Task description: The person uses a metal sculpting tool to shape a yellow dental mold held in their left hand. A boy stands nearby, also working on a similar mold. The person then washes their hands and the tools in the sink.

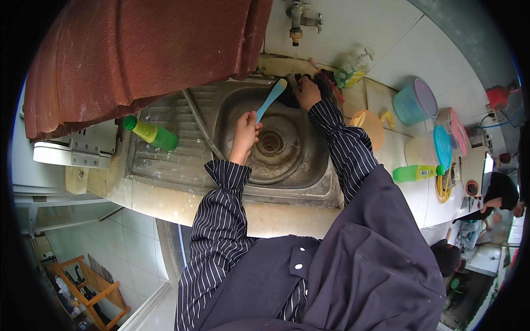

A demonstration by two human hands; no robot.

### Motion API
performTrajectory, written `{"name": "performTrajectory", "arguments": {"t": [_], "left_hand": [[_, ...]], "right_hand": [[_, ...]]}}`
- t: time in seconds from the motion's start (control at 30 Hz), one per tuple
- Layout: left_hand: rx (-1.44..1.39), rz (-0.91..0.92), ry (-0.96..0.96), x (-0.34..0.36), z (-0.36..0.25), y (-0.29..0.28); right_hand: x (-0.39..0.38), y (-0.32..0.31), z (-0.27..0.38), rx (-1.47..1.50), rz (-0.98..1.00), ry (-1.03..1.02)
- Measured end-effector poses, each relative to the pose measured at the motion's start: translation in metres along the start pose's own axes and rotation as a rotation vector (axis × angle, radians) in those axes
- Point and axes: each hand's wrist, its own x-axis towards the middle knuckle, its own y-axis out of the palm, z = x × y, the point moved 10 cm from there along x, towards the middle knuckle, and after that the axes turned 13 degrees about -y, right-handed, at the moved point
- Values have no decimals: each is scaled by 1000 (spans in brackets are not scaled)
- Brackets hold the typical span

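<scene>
My left hand grips the handle of a light-blue spatula with a pale yellow tip, held upright over the steel sink basin. My right hand is at the basin's back right corner, under the tap. Its fingers are bent over something small and greyish that I cannot make out. Right beside it is a dark object, partly hidden by the hand. A thin trickle seems to fall from the tap. Below the hands, the basin's round drain shows.
A green bottle lies on the ridged drainboard, and a grey hose loops into the basin. To the right stand a soap pump bottle, an orange lid, lidded tubs and another green bottle. A reddish sheet overhangs at left.
</scene>
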Motion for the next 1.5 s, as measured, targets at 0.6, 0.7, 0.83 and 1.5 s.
{"name": "performTrajectory", "arguments": {"t": [0.6, 0.7, 0.83, 1.5], "left_hand": [[-59, -94, -62, 9, 12, -14], [-118, 9, -118, 19, 26, -5], [-292, 163, -292, 33, 46, 23], [-1019, 579, -717, 42, 78, 99]], "right_hand": [[-49, 113, 47, 542, 448, -249], [-21, 66, 11, 958, 218, 191], [-2, 33, 4, 1198, 96, 308], [0, 60, -30, 1234, -11, 475]]}}
